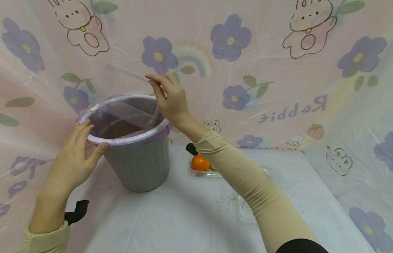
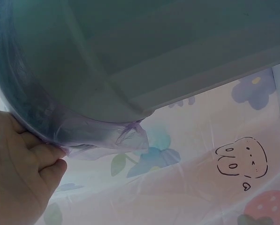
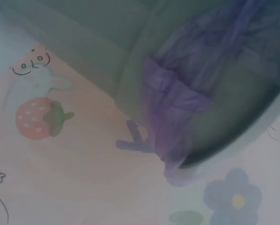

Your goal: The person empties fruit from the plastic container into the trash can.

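Observation:
A grey trash bin [image 1: 139,165] stands on the table, lined with a thin purple bag [image 1: 163,134] folded over its rim. My left hand [image 1: 74,158] grips the rim on the near left side; the left wrist view shows its fingers [image 2: 46,152] bent at the bag's edge. Above the bin's mouth my right hand [image 1: 172,98] pinches a clear plastic piece [image 1: 140,114] that looks like a container, tilted over the opening. In the right wrist view, only the bin's side and the bunched bag [image 3: 177,93] show clearly; the held plastic is out of sight there.
Right of the bin sits a clear tray [image 1: 199,173] with an orange round fruit [image 1: 200,163] and something yellow, partly behind my right forearm. Another clear plastic container [image 1: 245,211] lies nearer on the white table [image 1: 171,225]. A printed curtain [image 1: 196,42] hangs behind and at both sides.

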The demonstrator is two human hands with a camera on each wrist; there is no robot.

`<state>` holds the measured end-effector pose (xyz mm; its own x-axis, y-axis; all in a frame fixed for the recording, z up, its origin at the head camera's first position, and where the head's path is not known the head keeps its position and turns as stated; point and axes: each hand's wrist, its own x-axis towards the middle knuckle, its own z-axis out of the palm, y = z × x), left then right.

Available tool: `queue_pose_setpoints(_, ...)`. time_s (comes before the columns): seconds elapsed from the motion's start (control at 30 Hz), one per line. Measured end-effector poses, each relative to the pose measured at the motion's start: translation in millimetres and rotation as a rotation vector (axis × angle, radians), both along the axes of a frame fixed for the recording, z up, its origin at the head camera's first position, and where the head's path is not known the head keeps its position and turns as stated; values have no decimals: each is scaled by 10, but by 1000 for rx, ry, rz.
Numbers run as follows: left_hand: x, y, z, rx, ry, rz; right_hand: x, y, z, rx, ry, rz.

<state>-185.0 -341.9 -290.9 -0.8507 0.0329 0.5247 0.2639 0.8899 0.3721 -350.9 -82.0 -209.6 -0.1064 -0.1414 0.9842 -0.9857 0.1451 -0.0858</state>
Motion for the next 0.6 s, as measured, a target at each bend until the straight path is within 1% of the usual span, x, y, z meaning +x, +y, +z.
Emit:
queue_pose_setpoints(0.1, 8, 1, 8, 0, 2, -6, 35, 67, -9, -67, -33, 6)
queue_pose_setpoints(0.17, 11, 4, 10, 2, 4, -6, 58, 111, -29, -117, -74, 20)
queue_pose_setpoints(0.27, 13, 5, 8, 5, 6, -5, 103, 177, -67, -187, -162, 80)
queue_pose_setpoints(0.33, 11, 4, 4, 6, 11, -5, 134, 223, -90, -223, -223, 136)
queue_pose_setpoints(0.43, 10, 7, 2, 7, 19, -2, 181, 300, -124, -253, -285, 188)
queue_pose_setpoints(0.6, 9, 12, 2, 7, 21, -3, 248, 458, -183, -280, -318, 226)
